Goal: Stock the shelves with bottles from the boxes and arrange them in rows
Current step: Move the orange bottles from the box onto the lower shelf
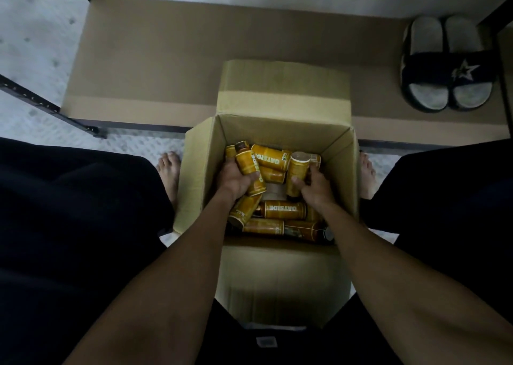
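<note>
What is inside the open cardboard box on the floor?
Yellow Oatside bottles lie jumbled inside the cardboard box. The left hand grips one bottle and the right hand grips a second bottle. The bottles and hands cover most of the box bottom, so anything beneath is hidden.

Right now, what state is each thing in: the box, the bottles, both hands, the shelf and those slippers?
Box: open, far flap folded out over the shelf.
Loose bottles: lying jumbled inside the box.
Left hand: in the box, grips the first bottle.
Right hand: in the box, grips the second bottle.
Shelf: lined with cardboard, no bottles visible on it.
Slippers: side by side at the shelf's right end.
</note>
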